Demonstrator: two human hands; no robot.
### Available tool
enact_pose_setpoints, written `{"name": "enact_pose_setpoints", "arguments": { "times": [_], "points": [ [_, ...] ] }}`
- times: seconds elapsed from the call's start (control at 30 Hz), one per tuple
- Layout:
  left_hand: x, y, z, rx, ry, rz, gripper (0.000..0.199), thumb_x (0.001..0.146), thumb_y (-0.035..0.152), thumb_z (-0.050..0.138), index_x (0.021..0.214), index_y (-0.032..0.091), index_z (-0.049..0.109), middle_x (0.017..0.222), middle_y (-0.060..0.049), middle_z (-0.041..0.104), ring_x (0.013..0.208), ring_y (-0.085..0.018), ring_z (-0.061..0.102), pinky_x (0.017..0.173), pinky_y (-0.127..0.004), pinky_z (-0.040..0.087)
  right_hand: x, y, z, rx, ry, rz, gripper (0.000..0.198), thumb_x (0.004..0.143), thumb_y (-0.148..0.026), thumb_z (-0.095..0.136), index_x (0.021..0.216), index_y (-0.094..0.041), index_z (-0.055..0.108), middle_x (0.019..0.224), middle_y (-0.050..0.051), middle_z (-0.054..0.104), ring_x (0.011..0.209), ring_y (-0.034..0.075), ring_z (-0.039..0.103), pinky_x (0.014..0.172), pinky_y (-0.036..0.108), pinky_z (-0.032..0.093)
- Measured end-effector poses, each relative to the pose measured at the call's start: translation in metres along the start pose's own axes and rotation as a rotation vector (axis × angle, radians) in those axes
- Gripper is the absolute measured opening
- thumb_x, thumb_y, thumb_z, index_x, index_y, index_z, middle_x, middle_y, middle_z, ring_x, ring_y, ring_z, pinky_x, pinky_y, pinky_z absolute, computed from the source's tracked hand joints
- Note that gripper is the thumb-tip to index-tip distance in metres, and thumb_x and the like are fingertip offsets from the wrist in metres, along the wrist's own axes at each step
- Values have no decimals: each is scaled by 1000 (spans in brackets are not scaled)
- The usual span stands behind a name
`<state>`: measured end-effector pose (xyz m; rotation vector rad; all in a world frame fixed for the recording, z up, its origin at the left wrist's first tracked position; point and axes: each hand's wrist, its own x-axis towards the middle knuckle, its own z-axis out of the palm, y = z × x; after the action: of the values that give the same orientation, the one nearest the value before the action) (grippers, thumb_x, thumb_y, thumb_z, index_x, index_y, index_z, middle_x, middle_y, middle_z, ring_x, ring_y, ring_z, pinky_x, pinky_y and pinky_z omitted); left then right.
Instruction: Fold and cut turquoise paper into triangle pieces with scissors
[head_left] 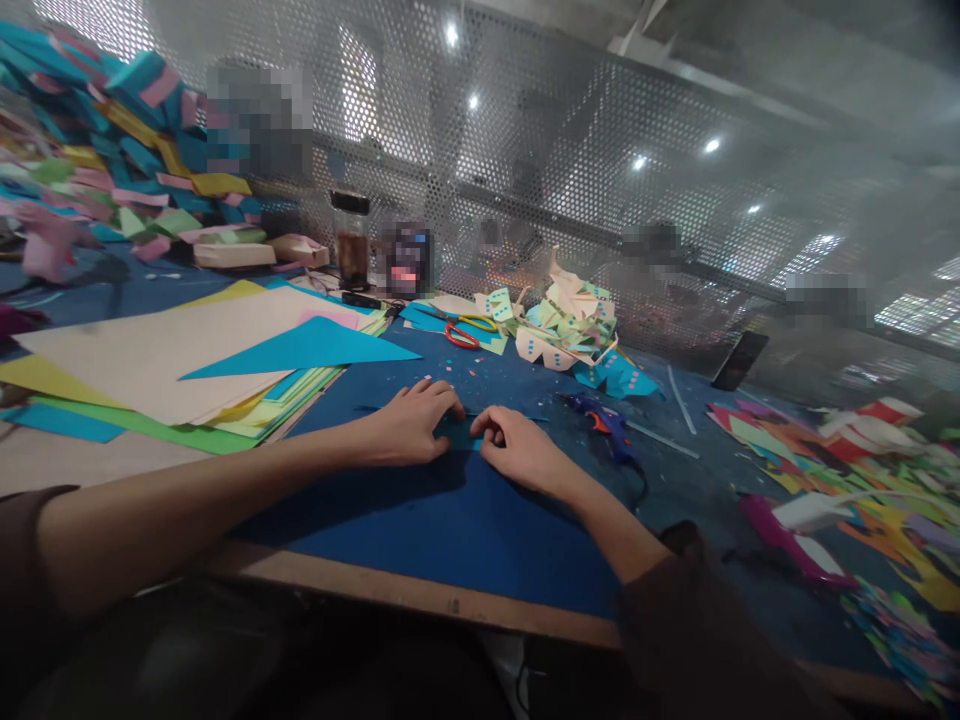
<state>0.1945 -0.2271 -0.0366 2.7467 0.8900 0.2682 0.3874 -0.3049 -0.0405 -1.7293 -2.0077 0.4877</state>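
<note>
A piece of blue paper (466,436) lies low on the dark blue tabletop, mostly covered by my hands. My left hand (415,425) closes on its left part, with curved fingers on the far side and the thumb nearer to me. On the right part, my right hand (519,448) has its fingers curled in and pinches the paper. Thin dark-blue tips stick out beyond both hands, perhaps ends of the same paper. Right of my right hand lies a blue glue gun (611,432) with an orange trigger.
Left stands a stack of coloured paper (172,350) topped by a blue triangle (315,347). Behind are red-and-yellow scissors (463,334), a dotted paper pile (566,320) and a lidded jar (351,245). Glue sticks (681,398), a phone (740,361) and paper scraps (892,540) lie right.
</note>
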Motion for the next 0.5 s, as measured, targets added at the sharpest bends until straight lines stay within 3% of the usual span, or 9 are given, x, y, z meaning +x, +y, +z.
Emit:
{"name": "enact_pose_setpoints", "arguments": {
  "times": [0.17, 0.33, 0.5],
  "points": [
    [0, -8, -2, -20, -44, 38, 43, 75, 14, 59, 118, 18, 58, 133, -12, 54, 131, -34, 44, 113, -52, 33, -1, 2, -1, 30, 0, -4, 23, 76, -5, 58, 92, -20, 65, 91, 2, 62, 79, 14, 56, 71, 28, 42],
    [1, -19, -6, -63, -132, 86, 50, 77, 16, 60, 127, 20, 55, 140, -11, 52, 142, -34, 34, 120, -56, 20, -3, 1, -6, 90, -48, 1, 28, 76, 0, 55, 93, -19, 66, 97, 3, 61, 80, 14, 58, 74, 28, 46],
    [1, -23, -11, -64, -173, 98, 54, 76, 15, 60, 129, 21, 53, 144, -9, 51, 142, -34, 35, 120, -56, 22, -3, 0, -12, 141, -86, -12, 35, 75, 4, 49, 94, -18, 66, 99, 5, 63, 84, 15, 59, 76, 28, 48]
  ]
}}
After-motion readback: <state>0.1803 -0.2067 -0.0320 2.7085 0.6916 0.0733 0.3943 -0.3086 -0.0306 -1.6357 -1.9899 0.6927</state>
